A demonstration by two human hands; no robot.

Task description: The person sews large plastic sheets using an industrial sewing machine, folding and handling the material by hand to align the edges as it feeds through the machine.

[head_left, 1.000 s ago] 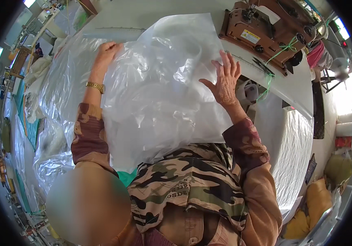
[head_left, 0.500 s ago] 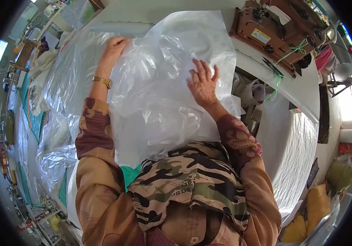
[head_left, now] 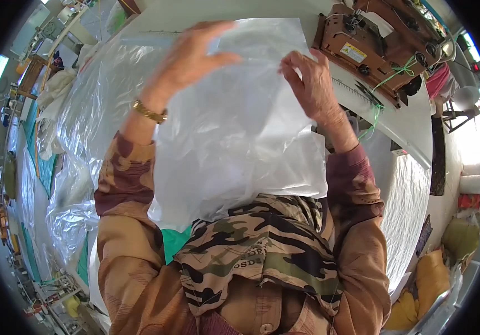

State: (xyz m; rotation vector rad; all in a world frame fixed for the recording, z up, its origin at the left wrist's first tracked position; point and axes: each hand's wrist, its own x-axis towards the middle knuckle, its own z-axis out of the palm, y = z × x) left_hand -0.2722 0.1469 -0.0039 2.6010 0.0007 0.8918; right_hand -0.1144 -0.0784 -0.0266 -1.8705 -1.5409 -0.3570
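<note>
A pale, translucent plastic sheet (head_left: 234, 139) lies spread in front of me, creased and shiny, its near edge at my lap. Over its upper left part hovers my left hand (head_left: 189, 58), fingers stretched out and thumb apart, blurred by motion and holding nothing visible. At the sheet's upper right edge is my right hand (head_left: 315, 86), fingers curled with the tips close to the thumb. Whatever may be between those fingertips is too small to make out. More clear plastic film (head_left: 100, 95) lies in loose folds to the left.
A brown sewing machine (head_left: 357, 50) stands at the far right, with green string (head_left: 402, 70) tied on it. Dark scissors (head_left: 368, 94) lie beside it. A ruler strip (head_left: 346, 92) runs along the table there. White sheeting (head_left: 410, 206) hangs at the right; yellow bundles (head_left: 432, 273) sit lower right.
My left hand has let go of the plastic's upper left part and swung right, opening. My right hand has moved up and right, its fingers curling. The plastic's upper part now lies smoother.
</note>
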